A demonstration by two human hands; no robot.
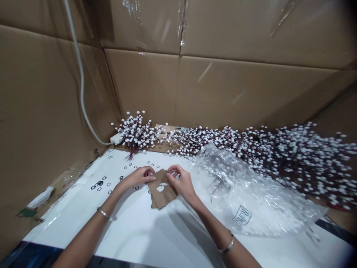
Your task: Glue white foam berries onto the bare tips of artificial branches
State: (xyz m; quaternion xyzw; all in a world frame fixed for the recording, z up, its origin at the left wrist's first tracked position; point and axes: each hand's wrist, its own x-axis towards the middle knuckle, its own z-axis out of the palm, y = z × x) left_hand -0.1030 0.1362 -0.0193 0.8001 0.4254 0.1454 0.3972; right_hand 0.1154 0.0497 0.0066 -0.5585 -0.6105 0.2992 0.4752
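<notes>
The only legible lettering is a dark printed logo [241, 215], a single word in a tilted outlined box, on the clear plastic bag [260, 201] lying to the right. It reads like "Rolis" or "Rolls"; creases in the plastic leave the exact letters uncertain.

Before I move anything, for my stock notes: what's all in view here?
torn cardboard piece: one, brown with white patches, between the hands
white sheet: one, white, under the hands
small black rings: many, black, scattered on the sheet
berry sprays: many, white on dark stems, along the back
clear plastic bag: one, clear, right of the hands
cardboard walls: several panels, brown, behind and left
cable: one, white, down the left wall
plug: one, white, at the cable's end
bangles: two, silver, one per wrist
left hand: one, gripping the cardboard's left edge
right hand: one, gripping its right edge
</notes>
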